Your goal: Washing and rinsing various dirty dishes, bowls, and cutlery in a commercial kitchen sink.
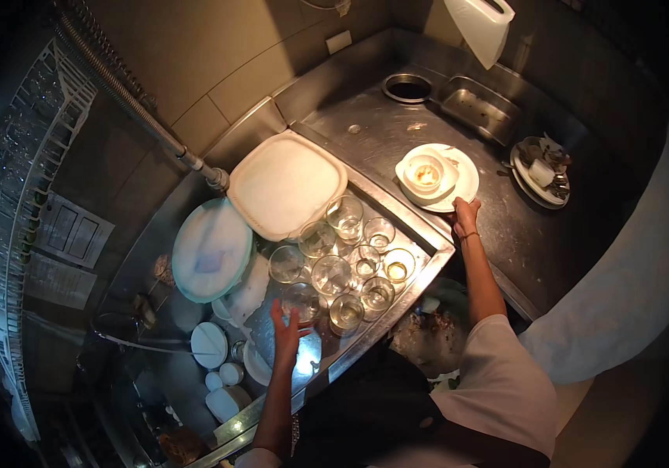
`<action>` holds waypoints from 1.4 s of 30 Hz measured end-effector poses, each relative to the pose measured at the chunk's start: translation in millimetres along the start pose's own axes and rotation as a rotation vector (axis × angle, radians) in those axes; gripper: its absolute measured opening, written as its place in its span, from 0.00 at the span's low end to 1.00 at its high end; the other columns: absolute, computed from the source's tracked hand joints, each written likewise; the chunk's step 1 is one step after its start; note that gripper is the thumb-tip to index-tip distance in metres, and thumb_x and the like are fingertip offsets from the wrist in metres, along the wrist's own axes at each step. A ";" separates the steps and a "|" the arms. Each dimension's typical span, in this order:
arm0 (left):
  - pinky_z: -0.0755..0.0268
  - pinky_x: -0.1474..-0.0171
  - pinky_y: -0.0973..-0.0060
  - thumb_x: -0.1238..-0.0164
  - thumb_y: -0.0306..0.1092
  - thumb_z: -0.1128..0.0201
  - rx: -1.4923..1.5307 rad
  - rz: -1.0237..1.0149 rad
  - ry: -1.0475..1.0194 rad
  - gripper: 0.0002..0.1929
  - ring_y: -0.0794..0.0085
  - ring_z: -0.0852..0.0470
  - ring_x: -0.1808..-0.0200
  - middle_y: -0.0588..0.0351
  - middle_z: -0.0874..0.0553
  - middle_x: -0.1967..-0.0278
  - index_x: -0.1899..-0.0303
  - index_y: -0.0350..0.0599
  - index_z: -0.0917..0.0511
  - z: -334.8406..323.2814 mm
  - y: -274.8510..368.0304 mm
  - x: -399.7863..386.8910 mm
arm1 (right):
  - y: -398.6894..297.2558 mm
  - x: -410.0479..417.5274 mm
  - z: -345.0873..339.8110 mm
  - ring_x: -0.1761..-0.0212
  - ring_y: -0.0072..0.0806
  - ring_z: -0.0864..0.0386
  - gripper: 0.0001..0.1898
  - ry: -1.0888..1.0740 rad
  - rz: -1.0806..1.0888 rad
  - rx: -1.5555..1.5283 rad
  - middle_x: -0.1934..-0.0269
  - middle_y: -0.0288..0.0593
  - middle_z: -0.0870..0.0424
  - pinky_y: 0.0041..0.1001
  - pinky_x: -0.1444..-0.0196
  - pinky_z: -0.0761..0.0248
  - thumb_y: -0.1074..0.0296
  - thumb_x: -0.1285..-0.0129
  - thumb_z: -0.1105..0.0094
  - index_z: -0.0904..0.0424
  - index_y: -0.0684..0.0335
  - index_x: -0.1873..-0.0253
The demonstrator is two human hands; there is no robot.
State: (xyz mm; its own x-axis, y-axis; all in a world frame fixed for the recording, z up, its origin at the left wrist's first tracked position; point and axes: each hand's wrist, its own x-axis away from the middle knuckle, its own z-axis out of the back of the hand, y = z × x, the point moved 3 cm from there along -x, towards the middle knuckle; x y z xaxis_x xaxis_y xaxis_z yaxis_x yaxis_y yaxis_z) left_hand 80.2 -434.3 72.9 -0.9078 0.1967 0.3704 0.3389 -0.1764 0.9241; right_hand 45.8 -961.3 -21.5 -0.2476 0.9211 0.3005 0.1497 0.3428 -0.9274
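My right hand (pixel 465 215) grips the near rim of a white plate (pixel 464 169) over the steel counter. Stacked white bowls (pixel 427 173) sit on that plate, with food residue in the top one. My left hand (pixel 286 327) has its fingers apart beside a clear drinking glass (pixel 300 299); whether the fingertips touch it is hard to tell. Several more glasses (pixel 331 275) stand close together on the steel drainboard (pixel 302 365), and one of them holds some yellowish liquid (pixel 397 270).
Behind the glasses lie a cream tray (pixel 288 184) and a round pale-green-rimmed lid or tray (pixel 211 251). Another plate with scraps and cutlery (pixel 540 172) rests at right. A steel pan (pixel 479 108) is near a round counter hole (pixel 407 88). Below the edge is a waste bin (pixel 434 327).
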 end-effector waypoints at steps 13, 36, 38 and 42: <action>0.28 0.52 0.73 0.31 0.28 0.46 -0.197 -0.771 -0.019 0.12 0.70 0.19 0.57 0.52 0.18 0.58 0.50 0.36 0.24 -53.2 127.5 -3.8 | -72.8 110.2 65.1 0.77 0.25 0.24 0.28 -0.484 -0.002 0.001 0.62 0.44 0.24 0.23 0.86 0.35 0.81 0.49 0.51 0.43 0.60 0.41; 0.27 0.52 0.55 0.45 0.30 0.42 -1.078 -0.742 -0.579 0.11 0.43 0.19 0.58 0.32 0.18 0.64 0.63 0.33 0.21 -175.3 95.2 -85.7 | -17.8 221.6 76.0 0.57 0.30 0.24 0.34 -0.671 -0.184 0.038 0.51 0.45 0.28 0.29 0.62 0.21 0.83 0.53 0.50 0.44 0.63 0.36; 0.27 0.52 0.55 0.45 0.30 0.42 -1.035 -0.750 -0.555 0.11 0.43 0.19 0.57 0.32 0.18 0.64 0.63 0.33 0.21 -173.8 92.7 -87.2 | -15.4 223.2 76.0 0.58 0.30 0.23 0.34 -0.664 -0.181 0.045 0.52 0.45 0.28 0.28 0.70 0.20 0.83 0.52 0.49 0.44 0.61 0.36; 0.27 0.54 0.58 0.45 0.28 0.44 -0.775 -0.764 -0.474 0.10 0.45 0.18 0.60 0.35 0.17 0.65 0.63 0.36 0.20 -164.3 109.7 -91.2 | -9.8 239.3 67.3 0.57 0.31 0.21 0.34 -0.639 -0.205 0.031 0.51 0.45 0.27 0.28 0.76 0.19 0.81 0.49 0.47 0.46 0.57 0.35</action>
State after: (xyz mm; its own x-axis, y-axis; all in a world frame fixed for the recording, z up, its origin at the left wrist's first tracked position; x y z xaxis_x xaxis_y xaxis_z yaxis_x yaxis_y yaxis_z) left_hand 159.6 -630.0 125.2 -0.5725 0.8133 -0.1038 -0.6389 -0.3632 0.6781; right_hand -79.3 -756.6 44.5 -0.7878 0.5439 0.2892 0.0139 0.4851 -0.8743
